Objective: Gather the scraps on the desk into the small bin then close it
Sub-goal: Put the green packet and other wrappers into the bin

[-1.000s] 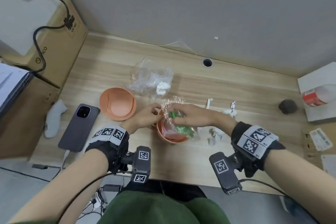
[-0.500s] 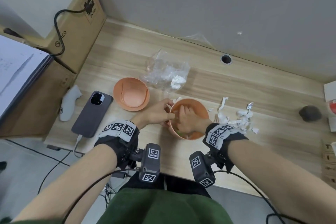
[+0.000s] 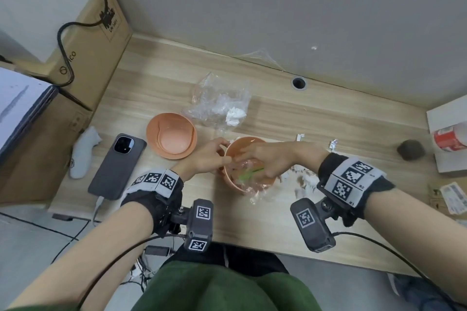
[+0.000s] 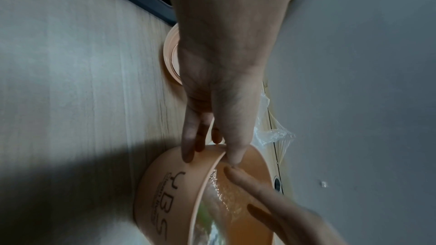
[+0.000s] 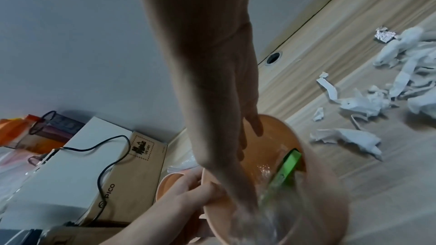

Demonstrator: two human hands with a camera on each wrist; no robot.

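The small orange bin (image 3: pixel 235 184) stands on the desk near the front edge. My left hand (image 3: pixel 217 154) pinches its left rim, thumb inside and fingers outside (image 4: pixel 188 156). My right hand (image 3: pixel 252 159) reaches into the bin with straight fingers (image 5: pixel 252 124) and presses down a crumpled clear wrapper with a green strip (image 5: pixel 288 165). Part of the wrapper (image 3: pixel 255 195) hangs over the near rim. The bin's orange lid (image 3: pixel 171 139) lies upside down to the left. White paper scraps (image 3: pixel 304 182) and a foil scrap (image 3: pixel 333 145) lie right of the bin.
A clear plastic bag with white tissue (image 3: pixel 222 106) lies behind the bin. A phone (image 3: pixel 117 166) on a cable and a white controller (image 3: pixel 83 154) lie at the left, next to a cardboard box (image 3: pixel 88 63). A dark lump (image 3: pixel 410 150) sits at the right.
My right hand brought the green-striped wrapper down from above the bin and pushed it inside. The left hand kept its hold on the rim.
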